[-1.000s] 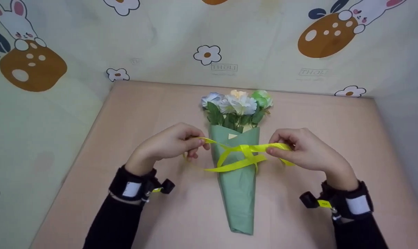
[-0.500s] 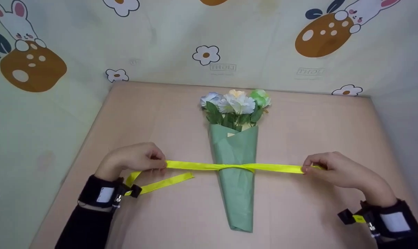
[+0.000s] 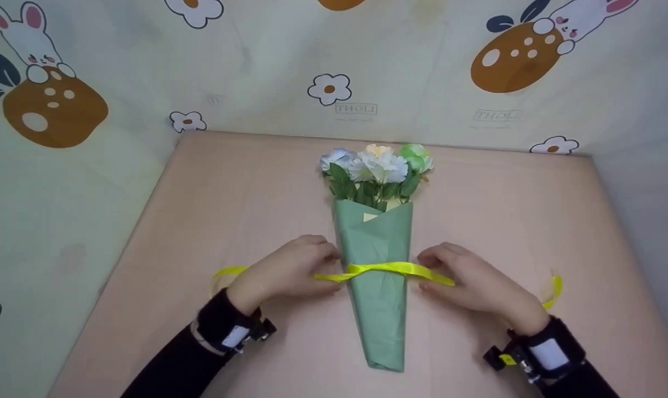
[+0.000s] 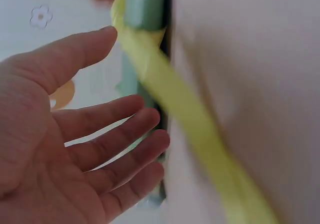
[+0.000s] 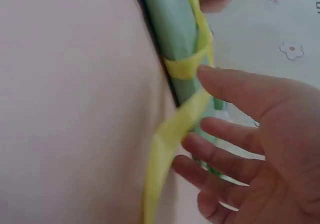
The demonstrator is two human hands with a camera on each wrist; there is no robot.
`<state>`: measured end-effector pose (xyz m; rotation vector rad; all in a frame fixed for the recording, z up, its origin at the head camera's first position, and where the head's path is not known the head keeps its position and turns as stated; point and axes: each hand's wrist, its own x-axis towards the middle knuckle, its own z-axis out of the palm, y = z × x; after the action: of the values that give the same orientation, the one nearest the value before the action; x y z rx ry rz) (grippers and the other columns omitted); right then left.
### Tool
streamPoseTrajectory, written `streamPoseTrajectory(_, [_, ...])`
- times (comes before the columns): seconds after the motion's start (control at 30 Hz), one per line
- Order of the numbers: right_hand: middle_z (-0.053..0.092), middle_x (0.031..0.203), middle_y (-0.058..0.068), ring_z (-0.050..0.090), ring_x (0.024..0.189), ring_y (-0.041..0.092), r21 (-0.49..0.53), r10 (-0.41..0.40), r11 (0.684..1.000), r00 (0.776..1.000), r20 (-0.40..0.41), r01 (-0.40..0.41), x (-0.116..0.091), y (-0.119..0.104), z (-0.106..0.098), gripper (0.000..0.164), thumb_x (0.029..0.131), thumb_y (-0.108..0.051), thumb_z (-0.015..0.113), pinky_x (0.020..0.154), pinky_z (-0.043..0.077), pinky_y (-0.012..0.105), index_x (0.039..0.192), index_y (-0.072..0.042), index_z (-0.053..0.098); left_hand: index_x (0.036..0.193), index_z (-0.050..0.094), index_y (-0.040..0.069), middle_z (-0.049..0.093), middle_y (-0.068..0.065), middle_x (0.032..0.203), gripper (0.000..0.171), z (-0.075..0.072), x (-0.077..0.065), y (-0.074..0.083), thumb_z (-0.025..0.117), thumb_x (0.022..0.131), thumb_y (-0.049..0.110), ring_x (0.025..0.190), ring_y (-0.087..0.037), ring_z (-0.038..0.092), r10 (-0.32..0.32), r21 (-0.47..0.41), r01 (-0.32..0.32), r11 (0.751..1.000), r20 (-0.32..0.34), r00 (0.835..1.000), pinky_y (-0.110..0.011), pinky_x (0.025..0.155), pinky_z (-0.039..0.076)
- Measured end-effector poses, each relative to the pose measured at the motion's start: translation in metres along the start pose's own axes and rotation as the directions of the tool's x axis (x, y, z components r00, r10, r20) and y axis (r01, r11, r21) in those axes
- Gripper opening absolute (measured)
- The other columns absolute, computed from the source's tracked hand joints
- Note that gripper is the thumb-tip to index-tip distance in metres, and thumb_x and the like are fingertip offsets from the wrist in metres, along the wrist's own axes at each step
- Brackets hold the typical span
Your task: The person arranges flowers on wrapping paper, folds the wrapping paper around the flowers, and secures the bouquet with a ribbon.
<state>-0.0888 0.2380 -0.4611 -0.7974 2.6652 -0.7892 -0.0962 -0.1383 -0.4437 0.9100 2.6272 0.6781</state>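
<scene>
A bouquet lies on the table with pale blue, white, peach and green flowers (image 3: 379, 166) at its far end. Green wrapping paper (image 3: 378, 320) encloses the stems. Across its middle runs a yellow ribbon (image 3: 383, 268), crossed over itself at the front. At the paper's left edge is my left hand (image 3: 292, 268), its fingers spread and holding nothing in the left wrist view. My right hand (image 3: 472, 279) mirrors it by the right edge, thumb and fingers parted. In the right wrist view the ribbon (image 5: 182, 67) circles the paper, and one tail passes the fingertips (image 5: 192, 141).
The ribbon's right tail end (image 3: 555, 290) curls up beyond the right wrist. A loop of the left tail (image 3: 230, 271) shows behind the left wrist. A pinkish table (image 3: 245, 188) meets a printed cloth (image 3: 256, 66) along its back and left edges.
The hands first drew the ribbon ends outward, pulling the crossing tight and lower on the paper. Since then both have let go and moved back in beside the bouquet.
</scene>
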Motion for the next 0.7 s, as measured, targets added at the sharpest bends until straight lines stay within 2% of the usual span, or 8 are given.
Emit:
streamPoseTrajectory(0.1, [0.072,0.109,-0.009,0.066,0.099,0.010,0.010,-0.054,0.998,0.997,-0.054,0.054,0.008,-0.006,0.015,0.030,0.102,-0.033,0.081,0.089,0.060,0.039,0.124,-0.014,0.075,0.104,0.076,0.006,0.066,-0.002,0.087,0.027,0.013,0.012,0.005,0.085,0.095,0.030,0.080,-0.017,0.054,0.048,0.012,-0.049,0.999,0.013,0.999,-0.034,0.073,0.048])
streamPoseTrajectory(0.2, [0.070,0.096,-0.012,0.061,0.085,0.007,0.017,-0.071,0.997,0.995,-0.068,0.072,0.009,-0.010,0.022,0.017,0.102,-0.026,0.081,0.078,0.056,0.033,0.114,-0.015,0.077,0.093,0.076,0.008,0.058,0.004,0.076,0.019,0.019,0.018,0.009,0.083,0.097,0.025,0.071,-0.014,0.049,0.051,-0.005,-0.051,0.999,0.042,0.998,-0.029,0.066,0.043])
streamPoseTrajectory(0.3, [0.068,0.090,-0.013,0.059,0.080,0.007,0.040,-0.083,0.996,0.995,-0.058,0.086,0.010,-0.011,0.025,0.010,0.102,-0.021,0.080,0.075,0.055,0.031,0.109,-0.014,0.078,0.090,0.076,0.009,0.054,0.007,0.071,0.016,0.020,0.020,0.013,0.080,0.099,0.022,0.068,-0.012,0.047,0.052,-0.022,-0.051,0.998,0.055,0.997,-0.027,0.064,0.041])
streamPoseTrajectory(0.47, [0.066,0.089,-0.012,0.057,0.079,0.008,0.057,-0.116,0.991,0.992,-0.045,0.119,0.012,-0.011,0.026,0.009,0.103,-0.022,0.079,0.074,0.052,0.030,0.107,-0.014,0.078,0.081,0.069,0.012,0.043,0.009,0.067,0.023,0.019,0.020,0.017,0.078,0.100,0.021,0.064,-0.011,0.042,0.087,-0.017,-0.087,0.996,0.037,0.996,-0.027,0.062,0.036])
streamPoseTrajectory(0.57, [0.067,0.089,-0.013,0.058,0.078,0.007,0.081,-0.111,0.990,0.994,-0.017,0.112,0.013,-0.010,0.027,0.008,0.103,-0.022,0.079,0.073,0.052,0.028,0.108,-0.016,0.078,0.081,0.067,0.013,0.042,0.009,0.067,0.025,0.019,0.019,0.019,0.077,0.102,0.023,0.064,-0.011,0.042,0.096,-0.009,-0.095,0.995,0.046,0.994,-0.026,0.062,0.037])
streamPoseTrajectory(0.7, [0.067,0.086,-0.015,0.059,0.075,0.007,0.144,-0.108,0.984,0.994,0.030,0.103,0.011,-0.009,0.022,0.015,0.101,-0.034,0.082,0.068,0.053,0.025,0.107,-0.021,0.078,0.085,0.070,0.013,0.045,0.009,0.067,0.024,0.018,0.017,0.020,0.074,0.105,0.024,0.064,-0.010,0.043,0.101,-0.001,-0.101,0.995,0.068,0.993,-0.026,0.063,0.038])
